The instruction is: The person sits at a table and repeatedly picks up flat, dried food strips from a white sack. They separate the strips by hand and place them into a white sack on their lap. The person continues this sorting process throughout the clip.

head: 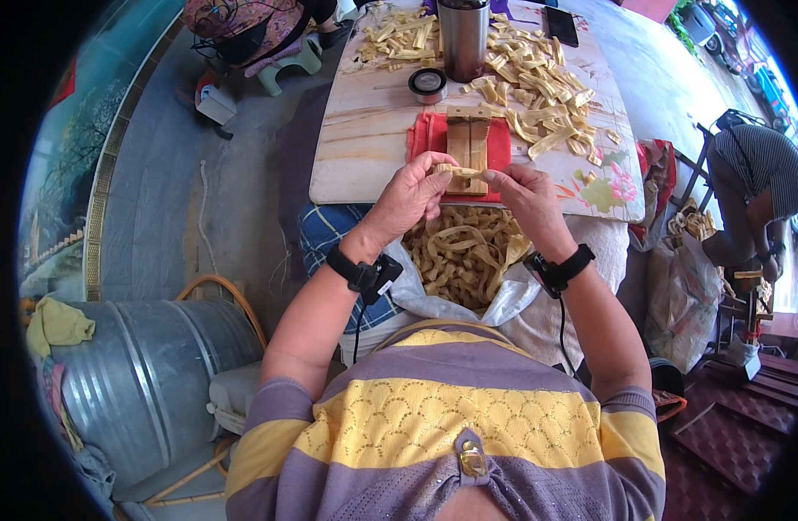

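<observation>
A pale yellow, fibrous strip [464,172] is stretched between my two hands, above the near end of a small wooden block device [468,146]. My left hand [415,192] grips its left end between thumb and fingers. The right end is pinched in my right hand [526,195]. Under the wooden device lies a red cloth [431,133] at the table's near edge. An open bag [409,296] on my lap holds many similar folded strips [467,254].
On the patterned table [360,153] are piled strips [549,98], a steel tumbler [463,45], a round lid [428,84] and a phone [561,27]. A metal drum [158,371] stands at left. Another person [757,169] bends over at right, beside a filled sack [685,299].
</observation>
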A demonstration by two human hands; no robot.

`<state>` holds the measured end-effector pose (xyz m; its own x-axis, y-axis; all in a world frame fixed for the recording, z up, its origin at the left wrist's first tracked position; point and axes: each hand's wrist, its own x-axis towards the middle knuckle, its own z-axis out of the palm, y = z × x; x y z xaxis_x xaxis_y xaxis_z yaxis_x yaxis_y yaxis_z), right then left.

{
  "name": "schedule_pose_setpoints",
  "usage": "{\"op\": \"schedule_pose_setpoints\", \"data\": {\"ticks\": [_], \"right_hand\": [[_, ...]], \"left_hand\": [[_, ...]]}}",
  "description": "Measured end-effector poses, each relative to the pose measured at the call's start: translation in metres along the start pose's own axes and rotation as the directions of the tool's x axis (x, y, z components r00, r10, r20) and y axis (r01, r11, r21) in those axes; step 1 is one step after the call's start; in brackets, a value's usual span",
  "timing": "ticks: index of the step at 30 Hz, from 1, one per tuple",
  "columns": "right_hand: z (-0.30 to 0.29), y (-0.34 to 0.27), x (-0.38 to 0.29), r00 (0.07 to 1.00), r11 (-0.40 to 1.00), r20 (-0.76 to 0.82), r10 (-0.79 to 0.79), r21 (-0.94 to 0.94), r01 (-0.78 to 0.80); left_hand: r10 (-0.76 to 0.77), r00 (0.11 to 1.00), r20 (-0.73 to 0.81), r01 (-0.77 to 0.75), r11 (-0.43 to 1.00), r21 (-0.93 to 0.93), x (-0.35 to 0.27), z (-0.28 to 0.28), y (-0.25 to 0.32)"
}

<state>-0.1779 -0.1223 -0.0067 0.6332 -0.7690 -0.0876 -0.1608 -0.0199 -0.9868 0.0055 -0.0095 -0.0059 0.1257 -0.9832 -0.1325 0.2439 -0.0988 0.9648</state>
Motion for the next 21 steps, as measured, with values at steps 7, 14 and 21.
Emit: {"op": "schedule_pose_setpoints", "data": {"ticks": [7, 14, 21], "right_hand": [[0.003, 0.002, 0.026, 0.993, 0.994, -0.072, -0.089, -0.075, 0.084], [-0.001, 0.030, 0.030, 0.972, 0.857, -0.087, -0.219, -0.492, 0.150], [-0.006, 0.017, -0.021, 0.994, 0.969, 0.002, -0.109, -0.222, 0.107]], "left_hand": [[0.173, 0.975, -0.139, -0.106, 0.913, 0.394, 0.028, -0.009, -0.005], [0.245, 0.929, -0.276, 0.101, 0.552, 0.828, 0.028, -0.008, -0.020], [-0.026, 0.982, -0.185, 0.157, 0.656, 0.738, -0.063, 0.021, -0.044]]}}
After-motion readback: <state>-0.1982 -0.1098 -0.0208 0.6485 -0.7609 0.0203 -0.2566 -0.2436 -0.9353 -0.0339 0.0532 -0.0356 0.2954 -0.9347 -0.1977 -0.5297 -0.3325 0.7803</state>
